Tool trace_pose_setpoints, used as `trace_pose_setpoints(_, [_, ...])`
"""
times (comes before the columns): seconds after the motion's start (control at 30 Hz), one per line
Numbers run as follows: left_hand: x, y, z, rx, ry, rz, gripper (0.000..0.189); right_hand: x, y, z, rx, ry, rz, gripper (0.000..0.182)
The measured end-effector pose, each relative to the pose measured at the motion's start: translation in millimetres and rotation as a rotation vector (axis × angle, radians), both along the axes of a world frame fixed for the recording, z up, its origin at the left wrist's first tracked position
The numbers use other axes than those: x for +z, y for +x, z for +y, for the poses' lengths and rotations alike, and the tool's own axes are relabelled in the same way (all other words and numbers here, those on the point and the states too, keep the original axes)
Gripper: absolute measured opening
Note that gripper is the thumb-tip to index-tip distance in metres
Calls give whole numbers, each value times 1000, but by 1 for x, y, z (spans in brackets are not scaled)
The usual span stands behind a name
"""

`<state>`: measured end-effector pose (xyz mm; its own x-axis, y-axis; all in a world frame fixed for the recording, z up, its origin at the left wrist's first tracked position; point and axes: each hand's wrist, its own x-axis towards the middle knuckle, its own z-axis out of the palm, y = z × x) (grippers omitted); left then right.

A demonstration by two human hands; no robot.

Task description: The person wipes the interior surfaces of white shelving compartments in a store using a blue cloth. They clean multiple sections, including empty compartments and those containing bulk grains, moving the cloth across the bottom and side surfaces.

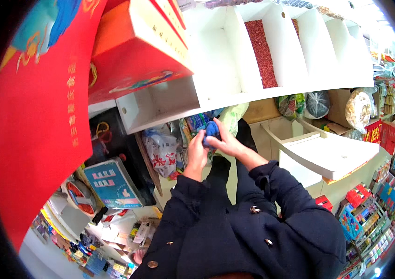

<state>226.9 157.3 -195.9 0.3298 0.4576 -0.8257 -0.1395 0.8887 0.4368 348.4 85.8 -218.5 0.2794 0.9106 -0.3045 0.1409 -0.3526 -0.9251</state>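
Note:
Between my two hands, in front of my body, is a small bundled blue cloth [212, 131]. My left hand [197, 150] has its fingers and thumb against the cloth's left side. My right hand [228, 140] presses on it from the right, thumb across the front and fingers behind. Just beyond the hands lie blue and green plastic packages [196, 122] and a pale green plastic bag [234, 117]. A white plastic bag with red print [161, 150] sits to the left of my left hand.
A row of white bins [218, 99] runs above my hands; one holds small red beans or nuts [262, 55]. Red gift boxes [141, 62] stand at upper left. A white folding chair [330, 150] is at right, and a blue-green tin box [114, 185] at left. Stocked shelves [368, 223] line the far right.

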Motion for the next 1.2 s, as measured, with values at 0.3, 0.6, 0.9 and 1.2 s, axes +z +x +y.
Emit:
trace_pose_setpoints(0.3, [7, 66, 72, -243, 377, -21, 50, -15, 99, 76, 124, -38, 112, 70])
trace_pose_setpoints(0.6, [-101, 67, 89, -885, 1411, 939, 57, -181, 166, 200, 259, -506, -613, 22])
trace_pose_setpoints(0.9, [-129, 75, 78, -996, 1485, 1046, 68, -394, 228, 221, 304, -248, -1428, 19])
trace_pose_setpoints(1.2, [-129, 66, 81, -1025, 1416, 1063, 68, -411, 158, 138, 422, -893, -1089, 26])
